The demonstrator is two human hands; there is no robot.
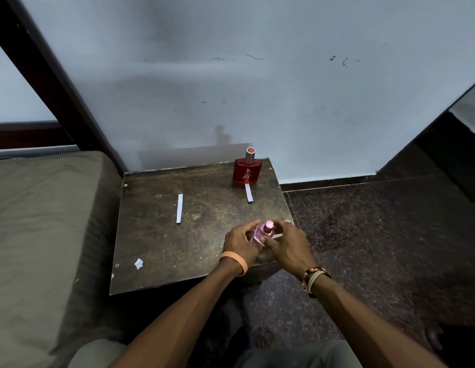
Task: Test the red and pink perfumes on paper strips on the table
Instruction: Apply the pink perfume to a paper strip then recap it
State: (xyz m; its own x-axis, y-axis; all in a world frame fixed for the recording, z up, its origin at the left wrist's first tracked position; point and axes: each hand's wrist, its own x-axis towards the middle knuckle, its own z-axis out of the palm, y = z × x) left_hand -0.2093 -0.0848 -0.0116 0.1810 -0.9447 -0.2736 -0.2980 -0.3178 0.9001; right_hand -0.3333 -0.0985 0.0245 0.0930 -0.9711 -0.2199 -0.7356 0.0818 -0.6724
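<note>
**Two hands, one bottle, at the table's edge.** A small dark table (156, 248) stands against a scuffed wall with a mattress (45, 221) on its left and a hard speckled floor (377, 235) on its right.

Over the table's near right corner, the person's left hand (240, 241) and right hand (289, 244) close on the pink perfume (263, 233). The left hand's fingers curl round the glass from one side. The right hand's thumb and fingers grip it from the other, and the pink top shows between them. Fingers hide the neck, so it is unclear whether that top is a cap in place or a bare sprayer.

The red perfume (247, 170) stands upright at the far right corner, untouched. A short paper strip (249, 193) runs from its foot toward the viewer.

A longer paper strip (179, 208) lies well apart, to the left of the hands. A crumpled paper scrap (138, 263) sits near the front left edge.

The main risk is probably the position. The bottle is held near the corner, so a slipped grip could send glass onto the floor. A spray fired from here would likely miss the distant strip and wet the wood instead. The strips are light enough that a passing wrist could shift them, and mist drifting onto the short one might muddle the two scents.
</note>
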